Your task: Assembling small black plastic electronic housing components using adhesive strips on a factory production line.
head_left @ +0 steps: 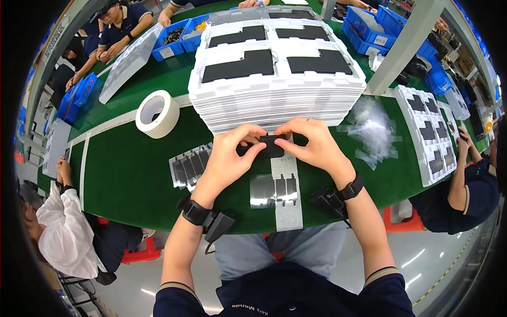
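A small flat black part is pinched between my two hands, just in front of the tray stack. My left hand grips its left side with thumb and fingertips. On its right side, my right hand holds it the same way; the fingers hide some of its edges. Below it, a clear sheet with black die-cut strips lies partly over a pale strip. Another such sheet rests beside my left hand. White molded trays are piled high, the top one holding several black L-shaped pieces.
A cream tape roll stands left of the stack. Loose clear film pieces are heaped to the right, near another tray stack. Blue bins line the back, and a grey post rises at right. Several people work around the table.
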Action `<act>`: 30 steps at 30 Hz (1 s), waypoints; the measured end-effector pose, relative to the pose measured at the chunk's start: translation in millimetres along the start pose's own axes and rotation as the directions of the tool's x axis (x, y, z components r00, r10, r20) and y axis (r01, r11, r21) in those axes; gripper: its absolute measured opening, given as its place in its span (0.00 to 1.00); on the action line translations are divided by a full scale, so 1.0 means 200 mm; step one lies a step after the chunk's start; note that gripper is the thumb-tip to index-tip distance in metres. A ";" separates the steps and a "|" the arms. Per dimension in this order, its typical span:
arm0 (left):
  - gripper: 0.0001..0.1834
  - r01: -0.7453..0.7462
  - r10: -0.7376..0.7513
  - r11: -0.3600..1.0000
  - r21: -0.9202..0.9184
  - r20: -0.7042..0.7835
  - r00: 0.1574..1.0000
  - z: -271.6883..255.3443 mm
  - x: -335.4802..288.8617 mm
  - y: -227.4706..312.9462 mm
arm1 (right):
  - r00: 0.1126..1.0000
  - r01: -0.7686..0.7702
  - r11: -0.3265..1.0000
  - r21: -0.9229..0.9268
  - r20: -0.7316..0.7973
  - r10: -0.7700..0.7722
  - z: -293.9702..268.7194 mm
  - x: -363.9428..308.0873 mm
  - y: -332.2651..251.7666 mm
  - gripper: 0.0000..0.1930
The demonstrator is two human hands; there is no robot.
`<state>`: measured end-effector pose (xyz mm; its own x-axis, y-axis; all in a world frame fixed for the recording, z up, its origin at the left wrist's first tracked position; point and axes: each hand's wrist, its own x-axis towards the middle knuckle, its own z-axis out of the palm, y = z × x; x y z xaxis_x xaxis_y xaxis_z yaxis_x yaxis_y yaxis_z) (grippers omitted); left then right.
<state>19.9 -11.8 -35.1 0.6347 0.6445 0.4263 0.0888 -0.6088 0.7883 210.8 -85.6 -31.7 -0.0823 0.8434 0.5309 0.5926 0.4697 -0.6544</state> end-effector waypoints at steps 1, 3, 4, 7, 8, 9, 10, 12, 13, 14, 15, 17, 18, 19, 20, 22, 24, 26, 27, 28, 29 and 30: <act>0.10 -0.029 0.029 0.997 0.065 0.003 1.000 -0.01 0.00 0.00 | 0.999 0.032 0.999 -0.038 -0.004 -0.032 -0.01 0.00 0.00 0.08; 0.08 -0.035 0.037 0.996 0.084 -0.017 0.999 0.00 0.00 0.02 | 0.998 0.059 0.995 -0.074 -0.006 -0.060 -0.01 0.01 0.00 0.08; 0.07 -0.044 0.049 0.994 0.104 -0.038 0.998 0.00 0.00 0.03 | 0.998 0.057 0.996 -0.074 -0.011 -0.058 -0.01 0.00 0.00 0.08; 0.05 -0.037 0.044 0.994 0.100 -0.075 0.996 0.00 0.00 0.04 | 0.999 0.050 0.997 -0.065 -0.011 -0.050 -0.01 0.01 -0.02 0.08; 0.05 -0.036 0.043 0.995 0.097 -0.073 0.996 0.01 0.00 0.03 | 0.999 0.040 0.997 -0.060 -0.005 -0.040 -0.02 0.01 -0.02 0.07; 0.05 -0.038 0.048 0.994 0.105 -0.091 0.995 0.02 -0.01 0.03 | 0.999 0.037 0.997 -0.061 -0.005 -0.037 -0.02 0.01 -0.03 0.07; 0.04 -0.041 0.053 0.993 0.112 -0.109 0.993 0.03 -0.01 0.02 | 1.000 0.017 0.998 -0.064 -0.002 -0.017 -0.02 0.01 -0.03 0.07; 0.04 -0.018 0.028 0.995 0.098 -0.106 0.994 0.02 -0.01 0.03 | 1.000 -0.002 0.998 -0.061 0.002 0.002 -0.01 0.01 -0.03 0.07; 0.04 0.003 0.006 0.997 0.082 -0.103 0.995 0.02 -0.01 0.03 | 1.000 -0.027 0.998 -0.054 0.003 0.027 -0.01 0.01 -0.03 0.06; 0.04 0.005 0.003 0.997 0.081 -0.102 0.995 0.02 -0.01 0.03 | 0.999 -0.054 0.997 -0.051 0.003 0.054 -0.01 0.01 -0.03 0.06; 0.04 0.012 -0.005 0.997 0.080 -0.095 0.995 0.02 -0.01 0.03 | 0.998 -0.056 0.997 -0.050 0.005 0.057 -0.01 0.01 -0.04 0.06; 0.04 0.021 -0.014 0.997 0.078 -0.087 0.996 0.02 -0.01 0.03 | 0.992 -0.124 0.992 -0.010 0.031 0.124 -0.03 0.01 -0.05 0.06; 0.04 0.022 -0.015 0.997 0.078 -0.092 0.996 0.02 -0.01 0.03 | 0.992 -0.125 0.992 -0.009 0.032 0.125 -0.03 0.02 -0.04 0.06; 0.04 0.023 -0.016 0.997 0.078 -0.096 0.995 0.02 -0.01 0.04 | 0.992 -0.125 0.992 0.010 0.030 0.125 -0.03 0.02 -0.04 0.06; 0.04 0.024 -0.017 0.997 0.075 -0.095 0.995 0.02 -0.01 0.04 | 0.992 -0.126 0.992 0.028 0.027 0.126 -0.03 0.02 -0.04 0.06; 0.04 0.026 -0.017 0.995 0.101 -0.092 0.996 0.02 -0.01 0.04 | 0.989 -0.143 0.989 0.029 0.037 0.141 -0.03 0.02 -0.05 0.06; 0.04 0.022 -0.012 0.994 0.105 -0.093 0.996 0.02 -0.01 0.05 | 0.987 -0.156 0.987 0.030 0.046 0.154 -0.03 0.02 -0.05 0.06; 0.04 0.019 -0.009 0.994 0.111 -0.094 0.996 0.02 -0.01 0.05 | 0.988 -0.148 0.989 0.013 0.045 0.147 -0.03 0.01 -0.04 0.06; 0.04 0.009 0.003 0.992 0.125 -0.092 0.996 0.01 -0.01 0.05 | 0.988 -0.149 0.989 0.014 0.045 0.148 -0.03 0.01 -0.04 0.06; 0.04 -0.002 0.015 0.990 0.140 -0.089 0.996 0.01 -0.01 0.05 | 0.989 -0.143 0.990 0.009 0.039 0.142 -0.02 0.01 -0.05 0.06; 0.04 -0.003 0.016 0.990 0.139 -0.090 0.996 0.01 -0.01 0.05 | 0.990 -0.135 0.991 0.002 0.033 0.135 -0.02 0.02 -0.05 0.06; 0.04 0.004 0.008 0.992 0.123 -0.092 0.996 0.02 -0.01 0.05 | 0.990 -0.134 0.991 0.000 0.033 0.134 -0.02 0.02 -0.04 0.06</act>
<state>22.2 -20.4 -29.6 0.5623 0.6796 0.4711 0.1853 -0.6588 0.7292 208.3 -88.0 -22.4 -0.0291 0.9068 0.4205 0.5982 0.3528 -0.7195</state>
